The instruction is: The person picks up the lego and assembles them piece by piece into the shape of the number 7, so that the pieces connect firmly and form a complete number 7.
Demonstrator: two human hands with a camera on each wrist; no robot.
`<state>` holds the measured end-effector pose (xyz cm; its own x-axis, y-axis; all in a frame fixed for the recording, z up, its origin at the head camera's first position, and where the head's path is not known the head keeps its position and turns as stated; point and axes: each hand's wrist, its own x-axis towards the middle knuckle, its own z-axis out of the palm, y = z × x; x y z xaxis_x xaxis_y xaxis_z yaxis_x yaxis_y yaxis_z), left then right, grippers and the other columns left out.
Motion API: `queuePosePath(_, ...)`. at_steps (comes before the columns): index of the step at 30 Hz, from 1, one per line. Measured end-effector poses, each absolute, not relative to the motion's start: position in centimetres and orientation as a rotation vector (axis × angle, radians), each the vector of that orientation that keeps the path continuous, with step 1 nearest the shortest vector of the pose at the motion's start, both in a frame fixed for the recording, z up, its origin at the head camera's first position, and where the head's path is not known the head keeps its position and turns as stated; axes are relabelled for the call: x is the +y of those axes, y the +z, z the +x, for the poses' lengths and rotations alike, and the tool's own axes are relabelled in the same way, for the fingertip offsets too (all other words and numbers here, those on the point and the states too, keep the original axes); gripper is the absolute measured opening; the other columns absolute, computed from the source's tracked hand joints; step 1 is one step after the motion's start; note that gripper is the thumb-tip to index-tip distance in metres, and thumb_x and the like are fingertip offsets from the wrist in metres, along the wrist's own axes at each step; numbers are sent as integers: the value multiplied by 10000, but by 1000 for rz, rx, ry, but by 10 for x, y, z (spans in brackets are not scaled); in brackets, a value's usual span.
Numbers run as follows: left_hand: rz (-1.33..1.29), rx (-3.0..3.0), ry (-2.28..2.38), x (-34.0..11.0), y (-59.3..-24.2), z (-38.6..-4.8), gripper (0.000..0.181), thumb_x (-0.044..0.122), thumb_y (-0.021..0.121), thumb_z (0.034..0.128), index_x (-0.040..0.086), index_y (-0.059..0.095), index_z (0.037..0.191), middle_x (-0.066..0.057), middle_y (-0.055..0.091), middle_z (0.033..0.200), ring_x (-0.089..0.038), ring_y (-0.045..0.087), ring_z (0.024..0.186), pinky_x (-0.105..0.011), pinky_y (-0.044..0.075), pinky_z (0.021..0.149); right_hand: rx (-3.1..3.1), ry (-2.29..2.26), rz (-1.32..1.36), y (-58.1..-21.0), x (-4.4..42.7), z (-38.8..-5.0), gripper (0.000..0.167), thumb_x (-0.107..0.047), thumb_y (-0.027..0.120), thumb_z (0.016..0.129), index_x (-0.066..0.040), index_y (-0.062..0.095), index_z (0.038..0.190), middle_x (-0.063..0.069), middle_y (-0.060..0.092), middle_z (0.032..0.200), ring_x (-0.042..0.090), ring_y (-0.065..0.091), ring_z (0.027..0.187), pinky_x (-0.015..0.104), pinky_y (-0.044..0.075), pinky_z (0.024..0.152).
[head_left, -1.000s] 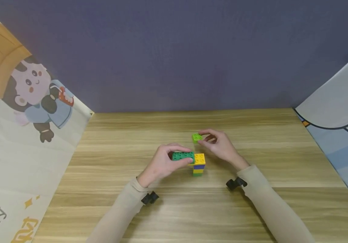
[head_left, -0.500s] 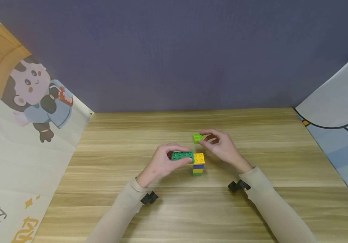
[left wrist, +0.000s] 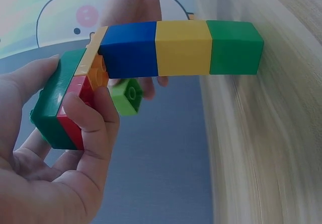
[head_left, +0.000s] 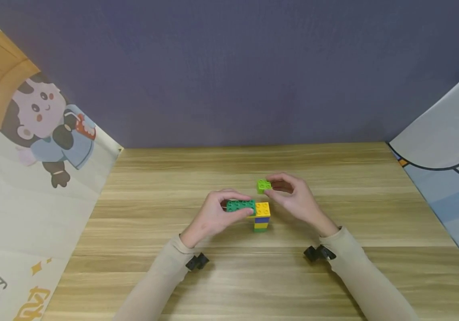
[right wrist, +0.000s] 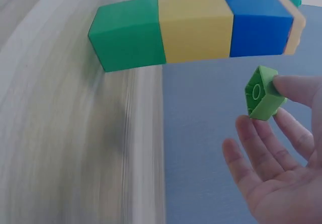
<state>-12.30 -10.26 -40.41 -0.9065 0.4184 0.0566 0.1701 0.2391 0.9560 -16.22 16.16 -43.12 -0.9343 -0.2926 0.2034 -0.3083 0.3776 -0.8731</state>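
A small tower stands upright on the table, made of a green brick (right wrist: 128,35) at the bottom, then a yellow brick (left wrist: 183,49) and a blue brick (left wrist: 130,50). A yellow-orange brick piece (head_left: 263,208) tops it and juts out to the left. My left hand (head_left: 215,217) grips a long dark green brick (head_left: 235,205) at that overhanging side, together with a red brick (left wrist: 79,89) below it. Behind the tower and off the table, my right hand (head_left: 298,199) pinches a lime green brick (head_left: 261,186) between thumb and fingers. Its hollow underside shows in the right wrist view.
The wooden table (head_left: 173,174) ends at a dark blue-grey panel (head_left: 233,80) at the back. A cartoon-printed sheet (head_left: 21,200) borders the left side, and another printed sheet (head_left: 446,129) borders the right. Black wrist cameras (head_left: 197,261) sit at both sleeves.
My right hand has shifted slightly right and nearer the front, carrying the lime green brick toward the tower top. The left hand and the tower look nearly unmoved.
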Motion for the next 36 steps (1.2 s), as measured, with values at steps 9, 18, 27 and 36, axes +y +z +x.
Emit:
queuePosePath(9,546,2301,1736,-103,-403,-123,298,193,841,930,109,811,1214,-95,756,1192,-128,676,838,-244,594,679,-2546,1703,577,-423,162,-147,400,-105,806,957,-60,684,1335,100,737,1284,124,709,1085,245,590,995)
queuePosePath(18,556,2307,1758,-103,-405,-121,292,175,841,929,99,810,1210,-99,756,1168,-125,686,838,-248,602,679,-2520,1766,609,-421,162,-136,384,-74,787,965,-3,688,1329,140,726,1291,66,692,1085,193,571,991)
queuePosePath(27,583,2315,1776,-101,-405,-120,299,173,845,925,100,808,1212,-90,759,1145,-108,694,837,-251,608,684,-2407,1886,795,-423,161,-130,371,22,775,943,-14,708,1306,156,715,1296,79,703,1128,239,582,1006)
queuePosePath(36,579,2301,1795,-100,-408,-122,309,155,849,916,81,805,1213,-100,752,1135,-115,691,834,-254,615,680,-2409,1803,915,-427,160,-127,376,34,790,920,-47,721,1282,118,761,1240,98,713,1132,335,587,1038)
